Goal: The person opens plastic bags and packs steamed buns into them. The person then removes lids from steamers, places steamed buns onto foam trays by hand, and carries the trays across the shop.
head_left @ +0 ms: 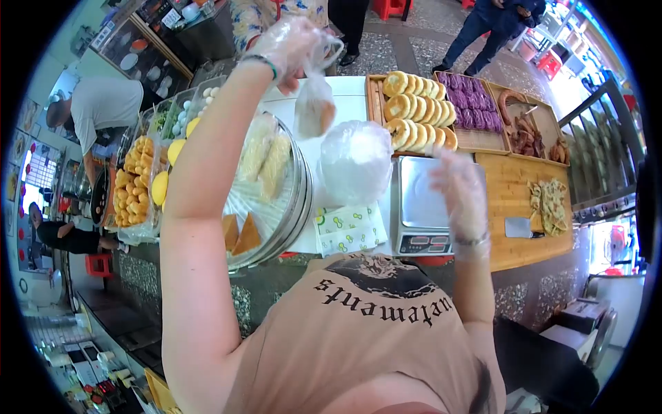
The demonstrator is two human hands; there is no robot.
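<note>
White table [350, 88], bag [312, 107] beneath left grip [286, 52]

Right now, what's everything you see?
Hanging bag: one, clear, top
Plastic bags: bunch, clear, middle
Scale: one, silver, middle
Papers: pile, green-patterned, middle
Round breads: many, golden, top
Purple food: many, purple, top
Meats: several, brown, right
Chopped food: heap, tan, right
Flat blade: one, grey, right
Wooden board: one, tan, right
Steel trays: stack, silver, left
Fried dough: many, golden, left
Triangles: two, brown, left
Stools: several, red, background
Other people: several, mixed clothes, background
Left hand: one, clear-gloved, holding hanging bag
Right hand: one, clear-gloved, near scale
</note>
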